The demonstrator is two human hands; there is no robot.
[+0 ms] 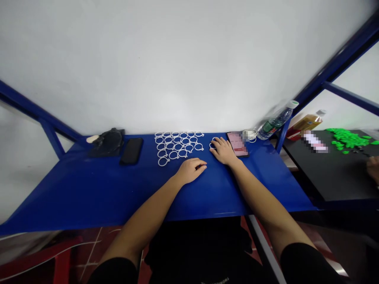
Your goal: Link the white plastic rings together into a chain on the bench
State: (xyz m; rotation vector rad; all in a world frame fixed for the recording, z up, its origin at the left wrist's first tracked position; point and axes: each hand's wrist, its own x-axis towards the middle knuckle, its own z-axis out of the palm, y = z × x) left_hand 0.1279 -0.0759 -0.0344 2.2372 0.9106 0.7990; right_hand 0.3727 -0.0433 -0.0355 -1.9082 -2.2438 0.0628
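Note:
Several white rings [173, 155], each with a small tab at its edge, lie in rough rows on the blue table [97, 189]. My left hand [192, 170] rests on the table just in front of them, its side down, thumb apart from the fingers, with nothing visible in it. Farther right, my right hand [222, 150] lies palm down with spread fingers over one or more white rings [212, 144]. Its fingertips touch there, and part of the rings is hidden under them. A phone with a lit pink screen [237, 145] lies right beside that hand.
To the left are a dark phone [131, 151] and a black plastic bag [108, 142]. A white cable [251, 136] and a water bottle [275, 124] sit at the back right. Green pieces [349, 139] cover part of a black table, where another person's hand [373, 167] shows.

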